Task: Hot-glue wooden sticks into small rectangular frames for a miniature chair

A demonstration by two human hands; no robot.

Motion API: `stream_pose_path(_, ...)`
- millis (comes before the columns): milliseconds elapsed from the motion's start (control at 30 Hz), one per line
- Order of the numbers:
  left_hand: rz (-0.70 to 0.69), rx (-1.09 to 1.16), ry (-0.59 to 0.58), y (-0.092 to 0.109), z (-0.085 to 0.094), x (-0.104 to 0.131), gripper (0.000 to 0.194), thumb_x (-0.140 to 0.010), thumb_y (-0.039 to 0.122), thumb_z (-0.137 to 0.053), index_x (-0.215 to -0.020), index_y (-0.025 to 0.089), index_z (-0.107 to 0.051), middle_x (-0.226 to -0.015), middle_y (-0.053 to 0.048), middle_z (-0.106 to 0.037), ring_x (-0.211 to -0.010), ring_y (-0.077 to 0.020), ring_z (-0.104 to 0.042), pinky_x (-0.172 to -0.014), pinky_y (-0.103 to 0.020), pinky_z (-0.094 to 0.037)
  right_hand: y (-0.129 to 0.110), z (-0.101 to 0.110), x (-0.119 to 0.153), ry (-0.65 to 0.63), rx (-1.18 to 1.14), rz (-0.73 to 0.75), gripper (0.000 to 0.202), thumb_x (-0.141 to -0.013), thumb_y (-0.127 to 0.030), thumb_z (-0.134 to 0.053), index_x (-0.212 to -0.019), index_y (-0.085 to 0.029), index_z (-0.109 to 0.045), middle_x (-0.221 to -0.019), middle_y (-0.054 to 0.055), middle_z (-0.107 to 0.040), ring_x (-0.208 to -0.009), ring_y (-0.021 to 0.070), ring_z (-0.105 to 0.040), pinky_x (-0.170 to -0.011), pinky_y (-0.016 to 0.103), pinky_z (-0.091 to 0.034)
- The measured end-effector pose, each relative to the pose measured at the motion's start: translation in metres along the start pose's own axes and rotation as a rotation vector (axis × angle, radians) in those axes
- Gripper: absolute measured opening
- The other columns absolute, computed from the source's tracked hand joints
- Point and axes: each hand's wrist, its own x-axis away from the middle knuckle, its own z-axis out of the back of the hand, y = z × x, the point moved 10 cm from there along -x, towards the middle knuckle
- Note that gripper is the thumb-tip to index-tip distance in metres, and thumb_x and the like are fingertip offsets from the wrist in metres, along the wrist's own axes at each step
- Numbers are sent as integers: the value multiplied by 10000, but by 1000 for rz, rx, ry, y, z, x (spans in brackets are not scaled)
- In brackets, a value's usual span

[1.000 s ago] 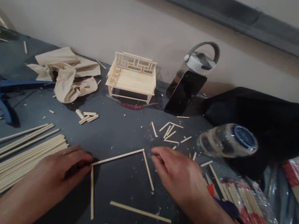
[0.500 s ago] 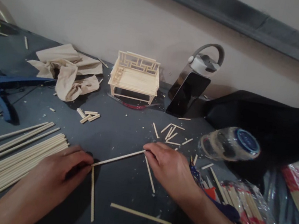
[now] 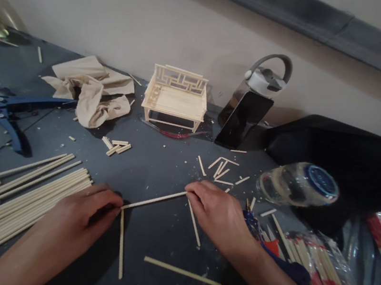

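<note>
A thin wooden stick (image 3: 154, 200) spans between my hands, slightly raised at its right end. My left hand (image 3: 102, 208) pinches its left end, where a second stick (image 3: 121, 245) meets it and points toward me. My right hand (image 3: 208, 203) pinches the right end, and another stick (image 3: 194, 222) runs down from those fingertips. Whether the ends are joined is hidden by my fingers. Below lie two roughly parallel sticks (image 3: 182, 272), the lower one meeting a short piece at its right end. A small wooden bench model (image 3: 175, 99) stands near the wall.
Left are a row of sticks (image 3: 31, 209), a blue cutter (image 3: 7, 109) and crumpled cloth (image 3: 93, 93). Short pieces (image 3: 220, 169) lie beyond my right hand. A phone (image 3: 244, 120) leans on a bottle; a jar (image 3: 299, 184) and bagged sticks (image 3: 328, 275) are right.
The whole view has shifted slightly, so things appear a little farther right. Both hands keep their pinch on the same stick, with hardly any movement against the table.
</note>
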Motion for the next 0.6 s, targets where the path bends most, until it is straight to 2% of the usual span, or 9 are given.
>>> stream_pose_path(233, -20, -17, -1, 0, -3, -1, 250, -886, 372, -451, -854, 240, -662, -837, -22, -674, -712, -173, -649, -615, -261, -489, 0, 0, -1, -12, -11, -15, 207, -936, -234, -443, -916, -214, -648, -832, 12, -668, -754, 142, -648, -625, 249, -426)
stream_pose_path(400, -23, -29, 45, -2, 1, 0, 240, -880, 387, -468, -889, 239, -658, -856, -29, -690, -747, -186, -660, -651, -270, -500, 0, 11, 6, 47, -29, -21, 181, -903, -217, -457, -946, -208, -632, -812, 11, -682, -690, 129, -645, -605, 232, -435)
stream_pose_path(500, -8, -53, 82, -3, 8, 6, 230, -871, 403, -482, -900, 246, -648, -834, -22, -700, -714, -185, -664, -618, -262, -497, 3, 18, 22, 72, -41, -68, 173, -898, -237, -462, -817, -207, -612, -690, -10, -650, -586, 114, -609, -543, 222, -401)
stream_pose_path(600, 13, -85, 79, 1, 11, 18, 244, -863, 431, -486, -813, 254, -646, -734, -2, -694, -624, -180, -657, -553, -257, -477, 6, 13, 45, 28, -59, -114, 237, -897, -291, -490, -680, -214, -542, -582, -37, -581, -485, 98, -542, -484, 222, -351)
